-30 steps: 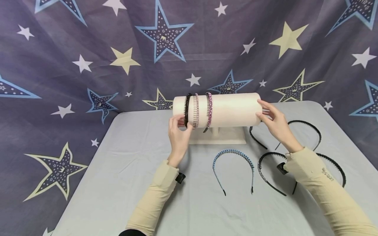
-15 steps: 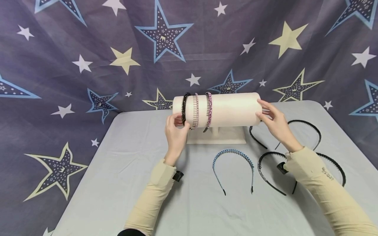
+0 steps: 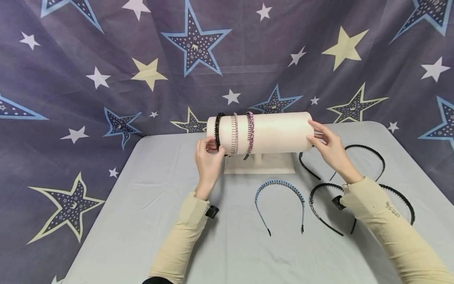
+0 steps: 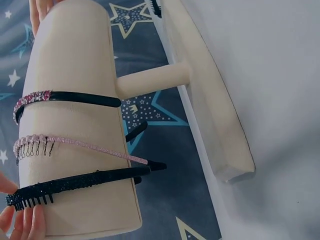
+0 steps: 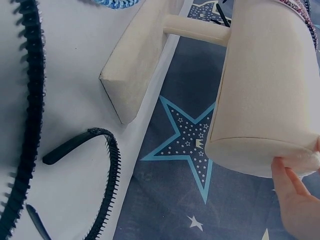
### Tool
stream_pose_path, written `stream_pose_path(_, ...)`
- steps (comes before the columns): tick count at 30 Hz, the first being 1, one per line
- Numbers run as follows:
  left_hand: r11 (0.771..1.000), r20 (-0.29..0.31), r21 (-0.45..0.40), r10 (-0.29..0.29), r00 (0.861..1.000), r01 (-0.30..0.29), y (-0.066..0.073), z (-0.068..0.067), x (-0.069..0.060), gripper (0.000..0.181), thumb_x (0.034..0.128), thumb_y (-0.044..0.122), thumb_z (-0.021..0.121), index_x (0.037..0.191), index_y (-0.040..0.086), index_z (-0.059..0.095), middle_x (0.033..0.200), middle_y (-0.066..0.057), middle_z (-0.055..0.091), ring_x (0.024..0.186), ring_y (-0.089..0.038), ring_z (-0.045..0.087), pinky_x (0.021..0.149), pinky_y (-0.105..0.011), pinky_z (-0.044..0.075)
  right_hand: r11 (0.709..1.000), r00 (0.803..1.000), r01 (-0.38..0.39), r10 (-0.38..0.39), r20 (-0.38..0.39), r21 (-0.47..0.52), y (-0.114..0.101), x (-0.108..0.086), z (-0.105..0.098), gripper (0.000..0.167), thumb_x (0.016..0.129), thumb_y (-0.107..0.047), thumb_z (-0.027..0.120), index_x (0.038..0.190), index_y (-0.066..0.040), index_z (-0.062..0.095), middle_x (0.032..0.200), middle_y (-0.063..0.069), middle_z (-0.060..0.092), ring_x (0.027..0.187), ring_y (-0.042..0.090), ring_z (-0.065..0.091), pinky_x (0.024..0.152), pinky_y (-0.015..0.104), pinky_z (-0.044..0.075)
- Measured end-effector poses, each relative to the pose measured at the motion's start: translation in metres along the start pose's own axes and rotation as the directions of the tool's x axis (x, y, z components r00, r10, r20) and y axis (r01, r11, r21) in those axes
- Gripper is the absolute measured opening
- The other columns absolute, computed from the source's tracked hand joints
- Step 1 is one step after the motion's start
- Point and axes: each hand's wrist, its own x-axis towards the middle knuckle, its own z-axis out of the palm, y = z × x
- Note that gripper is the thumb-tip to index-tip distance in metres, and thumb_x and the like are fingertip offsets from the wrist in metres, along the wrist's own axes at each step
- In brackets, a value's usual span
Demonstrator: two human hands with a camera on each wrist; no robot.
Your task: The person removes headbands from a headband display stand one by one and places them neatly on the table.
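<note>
A cream padded headband stand (image 3: 280, 132), a horizontal roll on a post and flat base, stands at the table's back. Near its left end my left hand (image 3: 208, 163) pinches a black beaded headband (image 3: 217, 130) that sits around the roll. In the left wrist view, fingertips (image 4: 35, 225) lie by this band's teeth. To its right, a thin pale-pink headband (image 3: 234, 134) and a magenta jewelled headband (image 3: 250, 132) ride on the roll, apart from each other. My right hand (image 3: 331, 148) holds the roll's right end, fingertips on the end face and rim.
A blue headband (image 3: 278, 182) lies on the grey tablecloth (image 3: 142, 213) in front of the stand. Several black headbands lie at the right, partly under the right arm, including one toothed band (image 5: 112, 165). Behind the table hangs a star-patterned curtain (image 3: 248, 51).
My left hand has slid the black headband leftward along the roll, away from the pale-pink one and nearer the left end. The right hand keeps its hold on the stand.
</note>
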Motion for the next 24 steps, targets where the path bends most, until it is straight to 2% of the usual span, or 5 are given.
stream_pose_path(15, 0.999, -0.016, -0.013, -0.029, 0.999, 0.029, -0.007, -0.011, 0.004, 0.025, 0.0681, -0.006, 0.057, 0.094, -0.006, 0.057, 0.088, -0.016, 0.054, 0.071, -0.025, 0.055, 0.066, -0.032, 0.051, 1.000, 1.000, -0.011, 0.011, 0.003, -0.007, 0.000, 0.000, 0.000, 0.044, 0.087, -0.002, 0.051, 0.130, 0.001, 0.041, 0.121, 0.025, 0.044, 0.094, -0.004, 0.048, 0.074, 0.006, 0.043)
stream_pose_path(24, 0.997, -0.022, -0.020, -0.071, 0.997, 0.071, -0.010, -0.017, 0.006, 0.026, 0.0684, -0.004, 0.057, 0.094, -0.005, 0.057, 0.090, -0.015, 0.054, 0.072, -0.024, 0.056, 0.067, -0.029, 0.050, 1.000, 1.000, -0.003, 0.003, 0.005, -0.004, 0.000, 0.000, 0.000, 0.044, 0.087, -0.001, 0.051, 0.130, 0.003, 0.040, 0.121, 0.026, 0.044, 0.095, -0.003, 0.047, 0.074, 0.006, 0.043)
